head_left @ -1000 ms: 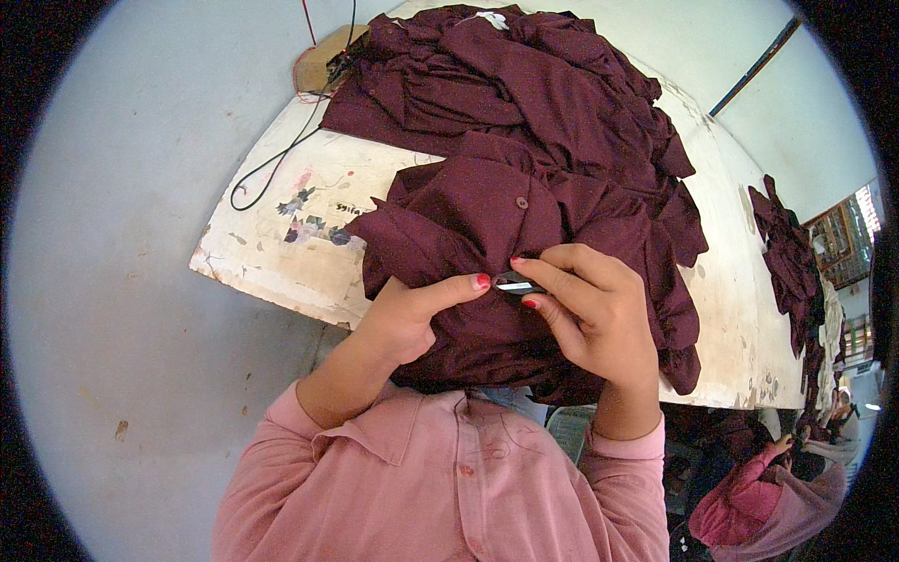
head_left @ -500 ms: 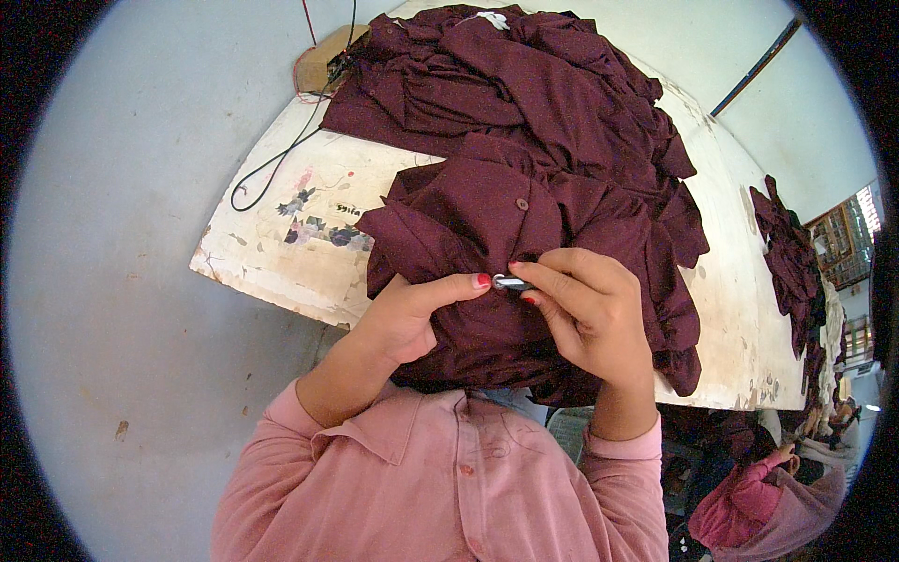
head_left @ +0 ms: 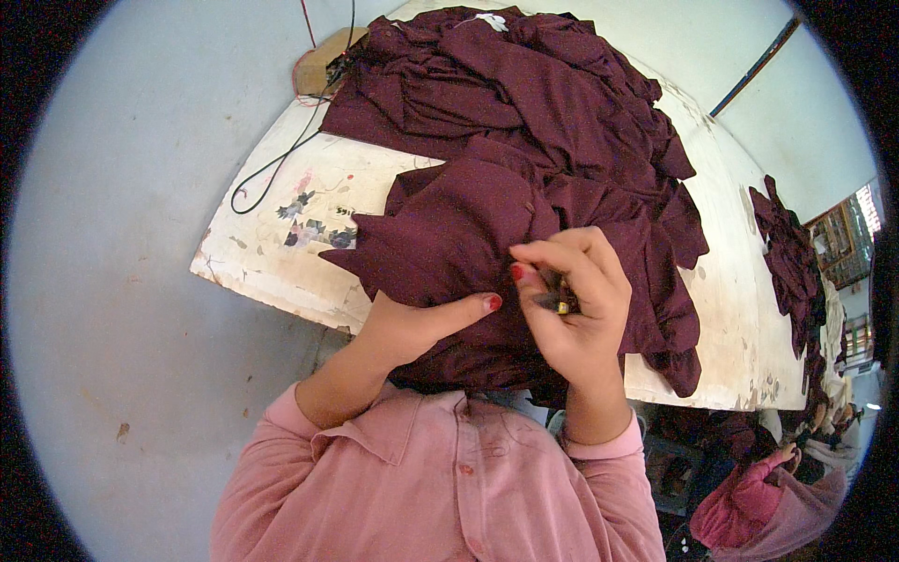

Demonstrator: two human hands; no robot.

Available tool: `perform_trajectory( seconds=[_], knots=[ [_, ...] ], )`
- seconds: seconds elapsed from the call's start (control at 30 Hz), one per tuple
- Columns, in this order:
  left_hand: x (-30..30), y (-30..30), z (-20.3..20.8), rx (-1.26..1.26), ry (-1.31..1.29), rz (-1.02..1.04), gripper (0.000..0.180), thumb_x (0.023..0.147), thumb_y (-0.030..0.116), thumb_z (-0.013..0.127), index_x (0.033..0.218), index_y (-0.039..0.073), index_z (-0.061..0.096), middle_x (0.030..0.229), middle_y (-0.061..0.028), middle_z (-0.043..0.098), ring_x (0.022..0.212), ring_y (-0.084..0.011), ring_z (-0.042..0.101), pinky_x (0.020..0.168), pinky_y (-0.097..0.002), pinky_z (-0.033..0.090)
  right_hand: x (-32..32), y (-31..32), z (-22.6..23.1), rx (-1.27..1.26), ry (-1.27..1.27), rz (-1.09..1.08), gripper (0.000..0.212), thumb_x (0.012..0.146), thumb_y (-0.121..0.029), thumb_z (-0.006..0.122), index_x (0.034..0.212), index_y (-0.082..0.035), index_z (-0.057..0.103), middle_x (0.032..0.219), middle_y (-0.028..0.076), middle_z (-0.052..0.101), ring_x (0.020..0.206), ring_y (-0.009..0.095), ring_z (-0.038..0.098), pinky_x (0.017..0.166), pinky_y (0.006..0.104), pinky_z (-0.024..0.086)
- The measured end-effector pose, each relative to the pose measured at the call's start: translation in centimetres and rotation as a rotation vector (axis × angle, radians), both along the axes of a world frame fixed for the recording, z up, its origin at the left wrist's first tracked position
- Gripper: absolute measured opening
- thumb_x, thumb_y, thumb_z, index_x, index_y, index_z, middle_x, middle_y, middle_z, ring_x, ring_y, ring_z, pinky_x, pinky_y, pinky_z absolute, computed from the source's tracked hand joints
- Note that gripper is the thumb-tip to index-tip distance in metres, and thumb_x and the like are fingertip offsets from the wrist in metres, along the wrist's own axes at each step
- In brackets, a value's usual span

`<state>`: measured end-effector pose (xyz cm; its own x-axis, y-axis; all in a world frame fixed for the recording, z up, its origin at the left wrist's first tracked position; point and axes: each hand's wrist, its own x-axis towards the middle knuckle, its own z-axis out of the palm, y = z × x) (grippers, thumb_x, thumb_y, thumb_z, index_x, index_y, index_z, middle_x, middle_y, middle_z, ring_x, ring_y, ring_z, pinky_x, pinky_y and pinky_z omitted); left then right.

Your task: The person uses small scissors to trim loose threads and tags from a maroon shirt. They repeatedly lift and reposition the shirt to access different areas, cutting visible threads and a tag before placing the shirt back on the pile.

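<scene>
A maroon garment (head_left: 459, 220) with crumpled folds lies at the near edge of the table in front of me. My left hand (head_left: 412, 328) grips its near left part, thumb stretched along the top and the other fingers hidden under the cloth. Over the garment's right side, my right hand (head_left: 581, 300) is curled round a small dark metal tool with a yellowish end (head_left: 560, 305). Its exact kind is unclear because the fingers cover much of it. The right fingertips are apart from the left thumb.
A large heap of maroon garments (head_left: 524, 80) covers the far side of the worn white table (head_left: 272, 272). A black cable (head_left: 272, 178) loops at its left edge, beside a brown board (head_left: 323, 70). To the right sits a person in pink (head_left: 740, 501), near more hanging maroon cloth (head_left: 787, 262).
My right hand has drawn back from the left thumb and turned, so the tool now lies within its palm. The cloth has shifted left, and the button seen before is no longer clearly visible.
</scene>
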<state>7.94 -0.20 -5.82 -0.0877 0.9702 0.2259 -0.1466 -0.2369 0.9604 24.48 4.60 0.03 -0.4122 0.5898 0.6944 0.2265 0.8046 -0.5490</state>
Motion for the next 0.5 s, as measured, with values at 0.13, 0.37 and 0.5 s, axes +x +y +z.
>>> perform_trajectory(
  seconds=[0.13,0.37,0.5],
  knots=[
    [-0.3,-0.1,-0.2,0.195,0.170,0.042,0.049,0.071,0.008,0.080,0.115,0.003,0.058,0.109,-0.0062,0.063,0.099,-0.0171,0.060,0.087,-0.0321,0.047,-2.2,0.0,1.0,-0.028,-0.100,0.062,0.030,0.067,0.005,0.068,0.095,-0.004,0.068,0.083,0.008,0.061,0.073,0.018,0.061,0.064,0.0259,0.047],
    [-0.7,-0.5,0.5,0.119,0.016,-0.053,0.054,0.076,0.019,0.079,0.120,0.002,0.052,0.113,-0.0066,0.060,0.103,-0.0160,0.056,0.093,-0.0310,0.044,-1.7,1.5,0.3,-0.359,0.091,0.121,0.007,0.078,-0.006,0.071,0.085,-0.004,0.070,0.078,0.007,0.066,0.076,0.016,0.063,0.066,0.0263,0.048],
    [-0.5,-0.7,-1.0,-0.049,-0.319,-0.002,0.055,0.081,0.024,0.075,0.124,0.002,0.050,0.118,-0.0080,0.058,0.106,-0.0177,0.056,0.093,-0.0328,0.044,-0.6,1.9,0.4,-0.470,0.156,0.146,0.004,0.080,-0.005,0.067,0.080,0.000,0.066,0.079,0.005,0.064,0.074,0.013,0.058,0.069,0.0247,0.044]
  ],
)
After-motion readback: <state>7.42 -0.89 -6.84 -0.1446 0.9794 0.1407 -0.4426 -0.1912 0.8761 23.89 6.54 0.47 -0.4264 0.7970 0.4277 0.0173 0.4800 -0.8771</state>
